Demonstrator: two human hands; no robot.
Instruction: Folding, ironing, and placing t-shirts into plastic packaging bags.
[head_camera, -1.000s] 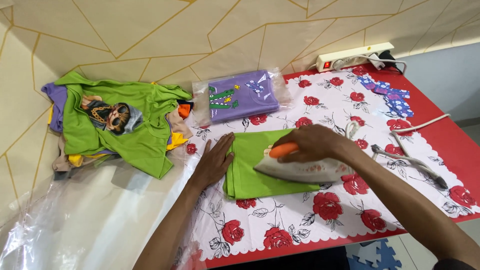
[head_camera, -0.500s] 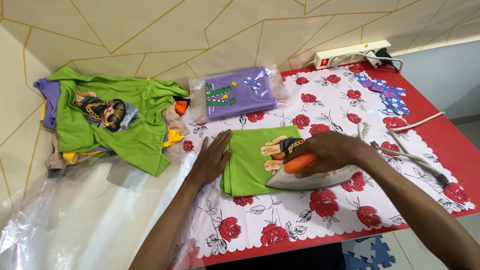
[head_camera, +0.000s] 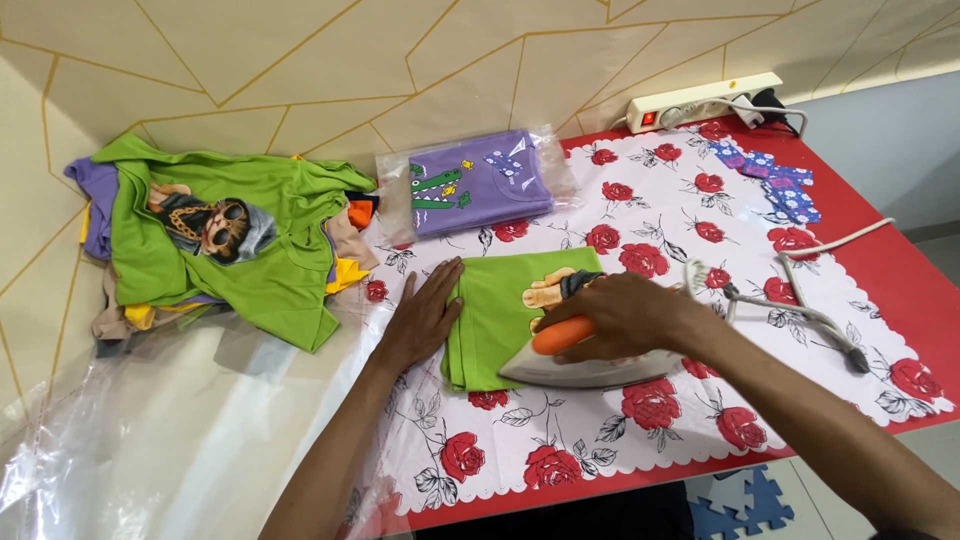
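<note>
Right hand (head_camera: 622, 312) clamped on orange handle of iron (head_camera: 590, 366), soleplate flat on folded green shirt (head_camera: 492, 318). Left hand (head_camera: 425, 318) open, palm down, pinning shirt's left edge. Shirt lying mid-counter on rose-print cloth (head_camera: 600, 440). Bagged purple shirt (head_camera: 478, 184) just behind. Heap of clothes (head_camera: 220, 245) off left, clear plastic sheet (head_camera: 150, 440) in front of it. Power strip (head_camera: 700, 98) at back wall, cord (head_camera: 800, 318) trailing right.
</note>
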